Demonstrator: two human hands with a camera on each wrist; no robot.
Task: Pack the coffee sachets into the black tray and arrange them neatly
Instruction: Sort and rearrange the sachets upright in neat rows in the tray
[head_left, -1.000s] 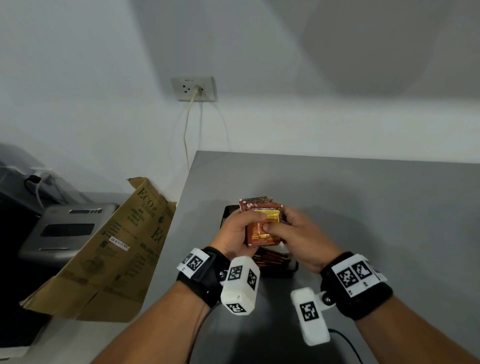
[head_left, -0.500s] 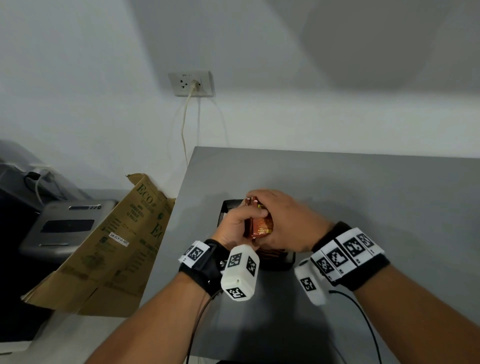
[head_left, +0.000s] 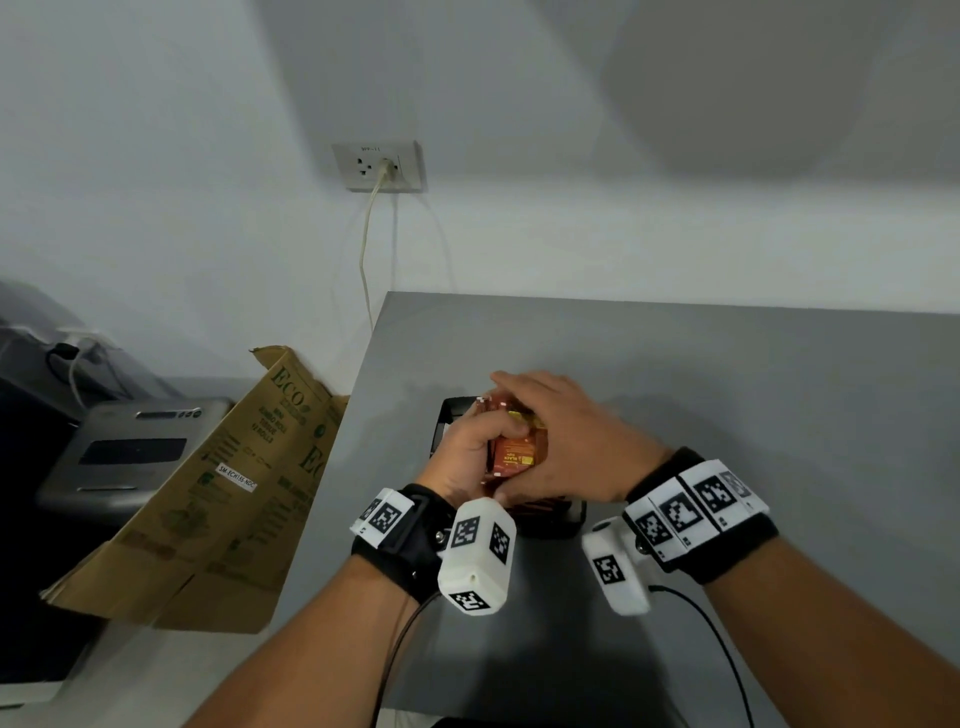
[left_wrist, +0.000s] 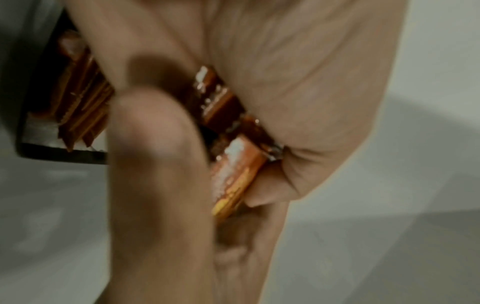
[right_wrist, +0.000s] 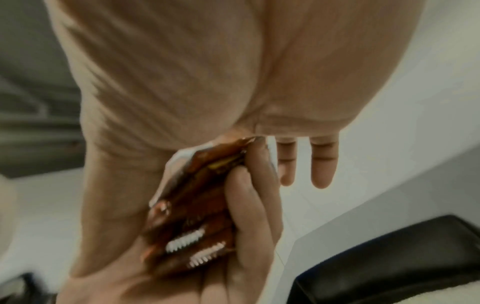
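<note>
both hands meet over the black tray (head_left: 451, 415), which sits on the grey table (head_left: 727, 374) directly beneath them. the left hand (head_left: 470, 452) is curled round a stack of coffee sachets (head_left: 514, 449), thumb over the front face and fingers wrapped behind, holding the bundle roughly upright above the tray. the right hand (head_left: 566, 441) lies over the top and right side of the same stack, palm down, its thumb against the lower edge; in the right wrist view two of its fingers (right_wrist: 322, 164) reach straight past the bundle while the others press the sachets' edge, so it steadies the stack rather than closing round it. the sachets are brown and orange with a yellow patch on the front one, and their crimped white ends show in the right wrist view. more sachets (left_wrist: 78, 98) stand on edge inside the tray, seen just behind the left thumb in the left wrist view; that picture is blurred, so their count cannot be told. left of the left hand, off the table edge, a brown cardboard box flap (head_left: 218, 483) leans against a grey machine (head_left: 130, 452). beyond the hands, a wall socket (head_left: 379, 166) holds a plug whose cable (head_left: 363, 260) hangs down behind the table
</note>
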